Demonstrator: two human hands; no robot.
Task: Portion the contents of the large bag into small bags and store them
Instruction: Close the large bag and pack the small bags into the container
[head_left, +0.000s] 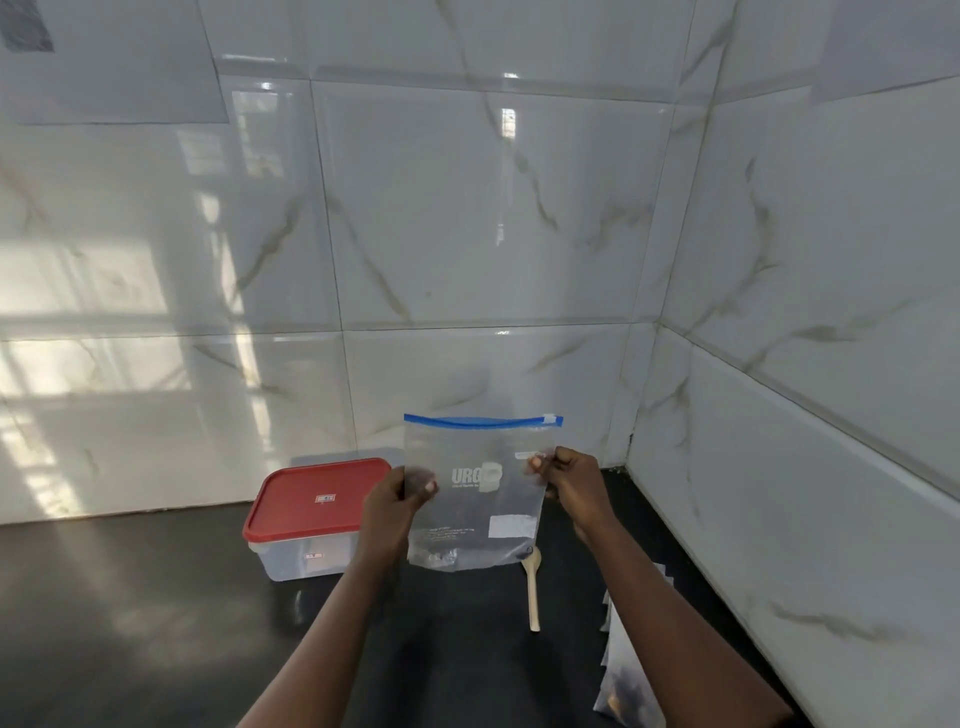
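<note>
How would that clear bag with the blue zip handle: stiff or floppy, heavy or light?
Probably floppy: the bag is thin clear film, held flat by the left hand and right hand pinching its sides. Likely light: only a few dark bits show at its bottom. Perhaps slippery, since the film looks glossy.

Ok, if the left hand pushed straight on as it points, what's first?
Probably the tiled back wall; the left hand, gripping the large bag, looks set to pass right of the red-lidded container, but depth is unclear.
</note>
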